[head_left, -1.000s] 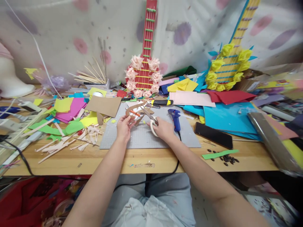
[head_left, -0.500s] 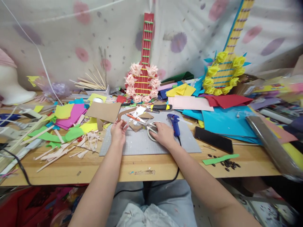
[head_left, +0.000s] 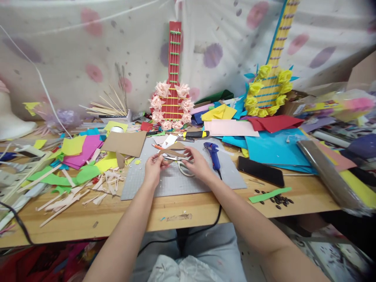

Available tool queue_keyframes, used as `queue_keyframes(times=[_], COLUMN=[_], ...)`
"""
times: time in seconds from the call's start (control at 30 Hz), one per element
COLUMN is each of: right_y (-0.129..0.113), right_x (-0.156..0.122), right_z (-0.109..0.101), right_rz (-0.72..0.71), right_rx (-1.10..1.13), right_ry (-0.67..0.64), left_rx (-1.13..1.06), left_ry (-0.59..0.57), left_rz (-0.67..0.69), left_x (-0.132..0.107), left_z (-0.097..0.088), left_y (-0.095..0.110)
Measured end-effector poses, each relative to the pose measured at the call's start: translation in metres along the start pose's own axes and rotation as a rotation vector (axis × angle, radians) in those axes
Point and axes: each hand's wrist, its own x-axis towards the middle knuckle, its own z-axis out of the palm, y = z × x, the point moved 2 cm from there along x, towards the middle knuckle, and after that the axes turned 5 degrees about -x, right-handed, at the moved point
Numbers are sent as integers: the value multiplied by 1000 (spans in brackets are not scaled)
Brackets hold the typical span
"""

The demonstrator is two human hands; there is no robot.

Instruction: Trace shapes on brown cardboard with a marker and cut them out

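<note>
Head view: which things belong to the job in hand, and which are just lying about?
Likely in use:
- brown strip, in the left hand
- scissors, by the right hand; grip unclear
- grey mat, beneath both

Seemingly just lying about:
- blue glue gun, untouched
- black phone
- green strip
- red guitar, behind

Both hands [head_left: 153,170] [head_left: 200,164] close together, half curled.

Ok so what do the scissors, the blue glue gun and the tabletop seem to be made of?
Scissors: shiny metal blades; the smooth, pale handles look like plastic. Blue glue gun: probably hard plastic, judging by its even colour and slight sheen. Tabletop: likely smooth wood, with pale, grain-like streaks.
</note>
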Motion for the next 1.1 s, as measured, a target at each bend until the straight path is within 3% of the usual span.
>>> queue_keyframes(times=[0.23,0.37,0.5,0.67,0.73,0.9,1.1], right_y=[-4,0,5,2,1,4,5], right_x=[23,27,26,20,19,22,29], right_z=[18,24,23,26,27,26,28], right_rz=[196,320,398,399,384,419,468], right_rx=[647,926,953,850,857,874,817], right_ry=[-130,-101,-36,-133,-119,-38,-27], left_rx=[109,211,471,695,743,691,703], left_ry=[-7,-128,-405,-488,-532,-475,-554], left_rz=[78,-35,-231,-127,-104,-121,-177], left_x=[-7,-10,-6,5,7,4,-3], left_z=[14,11,8,15,20,19,16], left_y=[-7,-3,9,22,17,0,-7])
